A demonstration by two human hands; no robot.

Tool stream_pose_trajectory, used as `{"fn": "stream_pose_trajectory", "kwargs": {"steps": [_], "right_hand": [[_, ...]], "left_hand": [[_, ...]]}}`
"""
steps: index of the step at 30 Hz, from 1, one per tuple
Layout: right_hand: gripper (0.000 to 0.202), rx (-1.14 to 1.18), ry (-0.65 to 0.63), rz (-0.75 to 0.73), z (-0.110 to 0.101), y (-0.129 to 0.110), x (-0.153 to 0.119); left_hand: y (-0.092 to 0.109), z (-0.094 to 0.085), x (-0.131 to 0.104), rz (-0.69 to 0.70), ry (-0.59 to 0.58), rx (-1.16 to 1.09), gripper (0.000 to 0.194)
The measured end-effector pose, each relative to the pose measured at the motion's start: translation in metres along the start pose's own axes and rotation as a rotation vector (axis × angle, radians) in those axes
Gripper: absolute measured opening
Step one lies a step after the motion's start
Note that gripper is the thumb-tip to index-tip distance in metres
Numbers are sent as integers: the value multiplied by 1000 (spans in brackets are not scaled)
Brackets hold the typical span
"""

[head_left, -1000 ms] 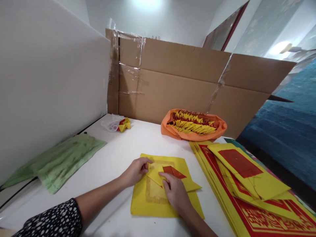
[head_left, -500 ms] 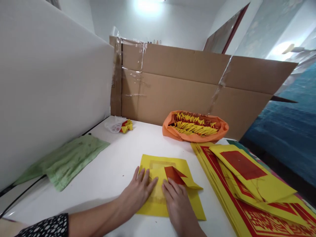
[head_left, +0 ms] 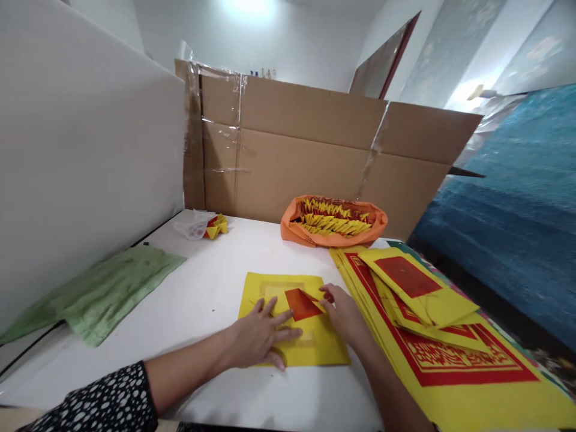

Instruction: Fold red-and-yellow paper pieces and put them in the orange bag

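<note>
A sheet of yellow paper lies flat on the white table. On it is a smaller yellow paper with a red patch, its right side folded and lifted a little. My left hand lies over the papers with its fingers spread, pressing left of and below the red patch. At the raised right edge of the small paper, my right hand has its fingers and thumb closed on the fold. Part of the fold is hidden by these fingers.
A stack of printed yellow-and-red papers lies to the right. Behind it sits an orange bag full of folded yellow pieces. A green cloth and a clear plastic bag are at the left. A cardboard panel stands at the back.
My right hand has moved from the middle of the small paper to its right edge. My left hand's fingers have spread wider, and more of the red patch shows.
</note>
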State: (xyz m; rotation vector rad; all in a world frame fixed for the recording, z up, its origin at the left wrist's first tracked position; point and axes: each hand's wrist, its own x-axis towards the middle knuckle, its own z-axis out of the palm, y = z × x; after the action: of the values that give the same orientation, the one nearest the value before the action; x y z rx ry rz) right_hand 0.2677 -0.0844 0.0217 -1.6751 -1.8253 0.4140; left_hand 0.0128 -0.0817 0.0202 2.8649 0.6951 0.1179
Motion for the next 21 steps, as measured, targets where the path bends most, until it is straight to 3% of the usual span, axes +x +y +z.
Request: {"fn": "stream_pose_trajectory", "kwargs": {"steps": [2, 4, 8, 11, 13, 15, 18, 21], "right_hand": [[26, -17, -39, -4, 10, 10, 11], [28, -34, -39, -13, 20, 12, 15], [6, -54, 1, -59, 21, -6, 12], [6, -120, 145, -236, 11, -27, -3], [15, -188, 191, -416, 9, -36, -19], [22, -250, 145, -544, 13, -38, -35], [27, -288, 50, -612, 22, -30, -50], [25, -232, -13, -587, 27, -23, -45]], "left_hand": [[0, -3, 3, 37, -37, -63, 56], [-2, -3, 7, 9, 4, -114, 54], [-14, -1, 15, -213, 350, -181, 72], [-21, -4, 10, -212, 477, -106, 52], [-23, -5, 1, -123, 449, -4, 33], [-23, -2, -10, -38, 375, 37, 28], [-19, 6, -23, -37, 281, -55, 30], [-14, 10, -24, -139, 279, -298, 30]]}}
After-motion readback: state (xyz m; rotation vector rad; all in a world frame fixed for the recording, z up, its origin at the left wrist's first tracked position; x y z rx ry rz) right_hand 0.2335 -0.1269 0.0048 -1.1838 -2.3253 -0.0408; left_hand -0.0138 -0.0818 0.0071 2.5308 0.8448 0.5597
